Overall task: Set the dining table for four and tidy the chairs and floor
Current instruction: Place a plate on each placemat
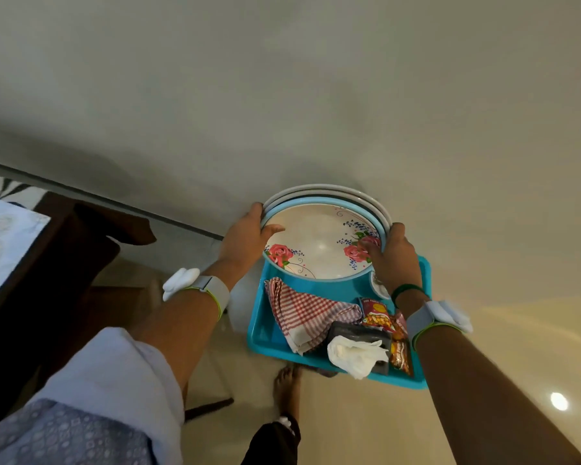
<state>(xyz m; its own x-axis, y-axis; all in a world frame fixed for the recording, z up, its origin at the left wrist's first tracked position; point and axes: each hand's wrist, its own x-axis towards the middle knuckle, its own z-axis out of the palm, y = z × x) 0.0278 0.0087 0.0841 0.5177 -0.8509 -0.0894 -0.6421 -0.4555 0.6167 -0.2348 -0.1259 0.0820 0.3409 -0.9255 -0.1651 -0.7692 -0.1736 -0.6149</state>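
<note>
My left hand [245, 241] and right hand [396, 260] clamped opposite rims of the stack of plates [319, 243], at the far end of the blue tray [265, 330] holding a checked cloth [302, 313].

Glossy floral plate [319, 243]; smooth, perhaps plastic tray [265, 330]; woven checked cloth [302, 313]; crumpled paper tissue [356, 357].

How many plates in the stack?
3 rims visible: the floral plate on top, two plainer ones nested beneath, held by left hand and right hand. More may be hidden.
</note>
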